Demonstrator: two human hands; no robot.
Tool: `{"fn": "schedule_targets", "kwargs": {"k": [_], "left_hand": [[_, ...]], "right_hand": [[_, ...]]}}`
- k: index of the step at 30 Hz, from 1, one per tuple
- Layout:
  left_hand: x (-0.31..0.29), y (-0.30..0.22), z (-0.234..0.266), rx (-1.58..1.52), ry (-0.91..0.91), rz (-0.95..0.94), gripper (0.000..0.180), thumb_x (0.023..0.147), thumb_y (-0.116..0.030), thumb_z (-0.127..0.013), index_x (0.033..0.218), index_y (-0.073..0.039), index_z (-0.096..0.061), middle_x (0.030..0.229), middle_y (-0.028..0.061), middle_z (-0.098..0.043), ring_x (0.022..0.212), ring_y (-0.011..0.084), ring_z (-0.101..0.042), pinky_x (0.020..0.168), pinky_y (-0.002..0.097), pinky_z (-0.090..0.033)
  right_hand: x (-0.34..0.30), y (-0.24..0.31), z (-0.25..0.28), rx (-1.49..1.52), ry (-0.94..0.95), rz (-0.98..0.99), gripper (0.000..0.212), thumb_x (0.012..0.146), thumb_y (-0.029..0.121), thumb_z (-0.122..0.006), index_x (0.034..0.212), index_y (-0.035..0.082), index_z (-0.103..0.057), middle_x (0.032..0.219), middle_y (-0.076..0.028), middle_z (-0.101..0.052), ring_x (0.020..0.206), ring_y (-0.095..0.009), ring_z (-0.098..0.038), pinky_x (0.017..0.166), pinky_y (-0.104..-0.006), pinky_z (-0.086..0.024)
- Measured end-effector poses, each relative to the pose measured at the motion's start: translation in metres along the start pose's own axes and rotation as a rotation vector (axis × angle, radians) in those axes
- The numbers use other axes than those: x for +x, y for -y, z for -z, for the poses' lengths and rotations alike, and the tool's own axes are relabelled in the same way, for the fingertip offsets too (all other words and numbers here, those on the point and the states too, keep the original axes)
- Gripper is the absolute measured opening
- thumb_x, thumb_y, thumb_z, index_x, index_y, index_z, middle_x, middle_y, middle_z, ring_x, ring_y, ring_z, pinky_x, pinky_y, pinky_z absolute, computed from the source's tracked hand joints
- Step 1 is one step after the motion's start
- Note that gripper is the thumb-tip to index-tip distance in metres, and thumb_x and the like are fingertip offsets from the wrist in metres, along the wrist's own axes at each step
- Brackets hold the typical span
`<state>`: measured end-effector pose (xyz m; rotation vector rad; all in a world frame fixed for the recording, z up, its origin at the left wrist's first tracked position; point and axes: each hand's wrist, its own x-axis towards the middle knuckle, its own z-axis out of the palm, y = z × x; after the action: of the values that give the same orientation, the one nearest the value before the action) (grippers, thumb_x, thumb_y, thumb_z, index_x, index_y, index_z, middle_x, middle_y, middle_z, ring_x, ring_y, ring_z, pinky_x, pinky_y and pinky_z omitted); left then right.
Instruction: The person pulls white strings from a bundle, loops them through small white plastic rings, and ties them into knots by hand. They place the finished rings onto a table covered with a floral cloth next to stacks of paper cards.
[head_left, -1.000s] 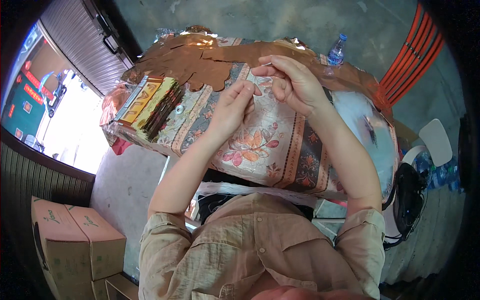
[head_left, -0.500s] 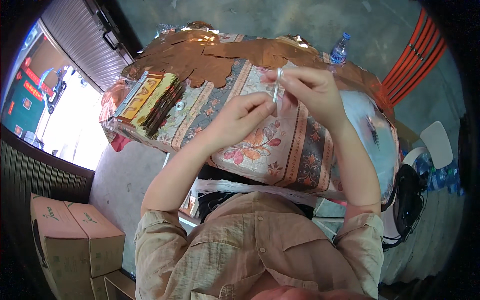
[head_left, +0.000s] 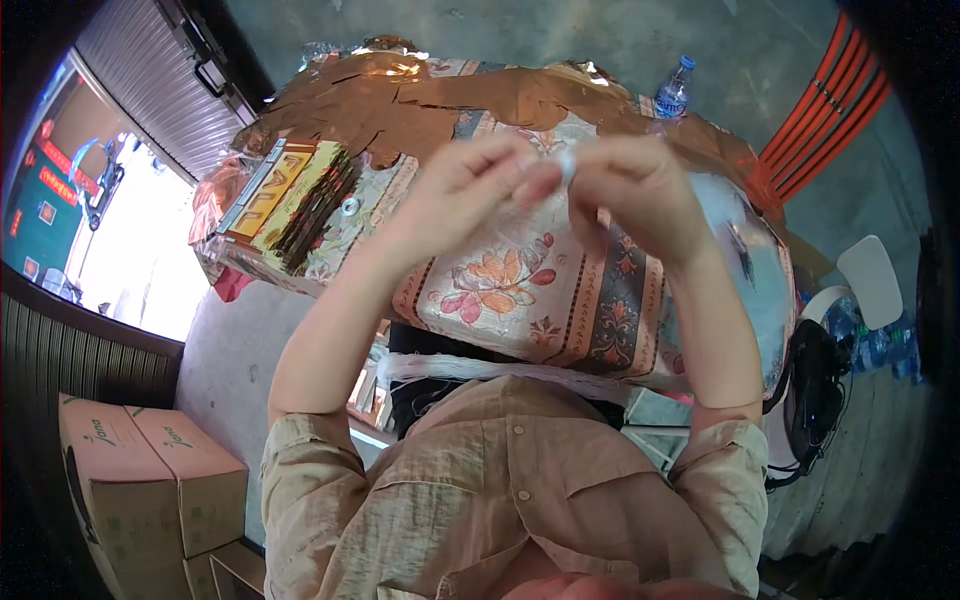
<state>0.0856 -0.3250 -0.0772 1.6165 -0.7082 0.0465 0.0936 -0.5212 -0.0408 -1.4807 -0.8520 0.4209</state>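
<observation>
Above the table, my two hands are raised close together and smeared by motion. My right hand (head_left: 645,190) has its thumb and forefinger closed on a small white string-like piece (head_left: 567,165), seen as a pale blur at the fingertips. My left hand (head_left: 455,195) is closed in a pinch facing the right one; whatever lies between its fingers is hidden by blur. A hank of white strings (head_left: 480,370) lies across my lap at the table's near edge. Under the hands spreads a flowered, striped tablecloth (head_left: 490,285) with a clear plastic cover.
A stack of printed card packs (head_left: 290,205) and a small white ring-shaped roll (head_left: 350,206) are at the left. Copper-coloured foil sheets (head_left: 490,95) cover the far side. A water bottle (head_left: 675,88) stands far right, and cardboard boxes (head_left: 150,480) are on the floor at left.
Both hands have shifted, the left one upward. The white piece, stretched upright between them before, now shows only as a small blur at the right fingertips.
</observation>
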Motion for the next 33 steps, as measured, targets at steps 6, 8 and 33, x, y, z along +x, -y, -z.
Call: {"fn": "schedule_targets", "kwargs": {"k": [6, 8, 33], "left_hand": [[0.002, -0.002, 0.019, -0.16, 0.057, 0.127, 0.019, 0.089, -0.021, -0.049, 0.088, -0.004, -0.058, 0.071, -0.0047, -0.051, 0.065, 0.0059, -0.046, 0.058, 0.0205, -0.038], [0.001, 0.015, 0.013, -0.094, 0.037, 0.078, 0.019, 0.089, -0.02, -0.049, 0.088, -0.004, -0.058, 0.071, -0.0047, -0.05, 0.064, 0.0048, -0.045, 0.056, 0.0197, -0.037], [-0.006, 0.055, -0.011, -0.129, -0.14, 0.269, 0.017, 0.088, -0.016, -0.049, 0.085, -0.002, -0.057, 0.068, -0.002, -0.051, 0.058, 0.005, -0.045, 0.052, 0.0199, -0.037]], "right_hand": [[0.009, -0.026, 0.013, -0.348, -0.163, 0.099, 0.018, 0.084, 0.01, -0.051, 0.095, 0.001, -0.063, 0.073, -0.007, -0.063, 0.044, -0.008, -0.051, 0.042, -0.0203, -0.041], [-0.001, -0.019, 0.001, -0.056, 0.058, -0.031, 0.021, 0.086, 0.011, -0.05, 0.099, -0.001, -0.061, 0.079, -0.008, -0.064, 0.044, -0.008, -0.052, 0.041, -0.0207, -0.04], [0.011, -0.072, 0.003, 0.25, -0.135, -0.05, 0.026, 0.088, 0.015, -0.047, 0.106, -0.002, -0.056, 0.071, -0.005, -0.06, 0.045, -0.006, -0.049, 0.041, -0.0181, -0.039]]}}
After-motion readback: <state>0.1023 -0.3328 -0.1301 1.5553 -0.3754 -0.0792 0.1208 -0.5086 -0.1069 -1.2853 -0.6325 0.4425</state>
